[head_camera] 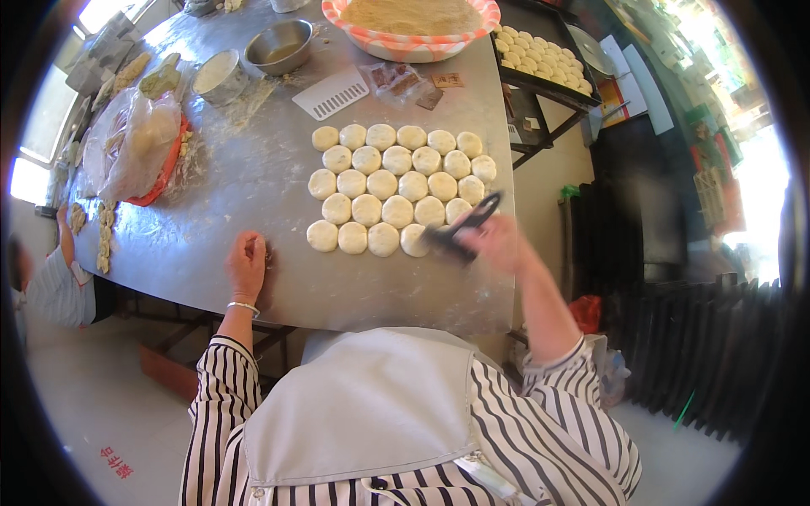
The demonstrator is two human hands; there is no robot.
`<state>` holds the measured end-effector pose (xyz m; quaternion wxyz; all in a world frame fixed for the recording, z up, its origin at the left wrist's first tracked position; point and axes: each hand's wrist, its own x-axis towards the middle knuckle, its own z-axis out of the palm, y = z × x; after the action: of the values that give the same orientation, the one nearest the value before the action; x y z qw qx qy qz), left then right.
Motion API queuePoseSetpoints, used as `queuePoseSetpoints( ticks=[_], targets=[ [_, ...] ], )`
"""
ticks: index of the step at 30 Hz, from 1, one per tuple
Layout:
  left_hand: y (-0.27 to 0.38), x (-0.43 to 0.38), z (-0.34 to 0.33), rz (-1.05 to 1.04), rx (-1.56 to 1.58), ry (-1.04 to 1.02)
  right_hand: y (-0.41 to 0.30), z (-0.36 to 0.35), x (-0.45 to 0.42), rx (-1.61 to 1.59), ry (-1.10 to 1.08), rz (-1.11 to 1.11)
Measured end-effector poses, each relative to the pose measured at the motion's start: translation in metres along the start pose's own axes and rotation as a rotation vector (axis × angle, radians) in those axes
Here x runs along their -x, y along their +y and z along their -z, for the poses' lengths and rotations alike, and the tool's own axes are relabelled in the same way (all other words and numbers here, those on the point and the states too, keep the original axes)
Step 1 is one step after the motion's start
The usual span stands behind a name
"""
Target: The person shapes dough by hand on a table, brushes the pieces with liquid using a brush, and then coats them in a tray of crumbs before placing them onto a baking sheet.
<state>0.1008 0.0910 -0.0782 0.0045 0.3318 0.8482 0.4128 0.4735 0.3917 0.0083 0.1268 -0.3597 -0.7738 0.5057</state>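
My right hand (pixel 497 240) grips a black flat brush (pixel 465 231), blurred, over the near right corner of a block of round dough pieces (pixel 383 184). The brush head overlaps the right side of a dough round (pixel 414 240) in the nearest row. It hides part of that row, and I cannot tell whether the bristles touch the dough. The flattened pale rounds sit in several close rows on a metal worktable (pixel 373 291). My left hand (pixel 247 262) rests on the metal left of the rows, fingers curled into a loose fist; its underside is hidden.
Beyond the rounds lie a white slotted scraper (pixel 332 93) and a plastic bag (pixel 395 82). Farther back stand a steel bowl (pixel 278 47) and a large red-and-white basin (pixel 411 44). A black tray (pixel 550 88) of dough pieces is at right. Another person's arm (pixel 65 237) reaches in at left.
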Motion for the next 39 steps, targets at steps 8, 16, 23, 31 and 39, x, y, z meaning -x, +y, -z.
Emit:
queuePoseSetpoints(
  ticks=[8,16,23,31,39],
  targets=[
    [-0.009,0.002,0.004,0.001,-0.077,0.033,0.013,0.073,-0.018,-0.044,0.022,-0.192],
    [0.010,-0.004,0.002,0.000,-0.071,-0.040,0.059,0.093,-0.063,0.367,0.628,0.051],
    [0.008,0.004,0.006,-0.012,-0.109,0.060,-0.046,-0.050,-0.036,0.313,0.089,0.309],
    [0.013,-0.002,0.005,-0.033,-0.079,0.063,-0.021,-0.007,-0.124,0.189,0.316,0.115],
    [0.015,0.000,0.007,0.001,-0.066,0.071,-0.088,-0.117,-0.106,-0.053,-0.483,0.230]
  ],
)
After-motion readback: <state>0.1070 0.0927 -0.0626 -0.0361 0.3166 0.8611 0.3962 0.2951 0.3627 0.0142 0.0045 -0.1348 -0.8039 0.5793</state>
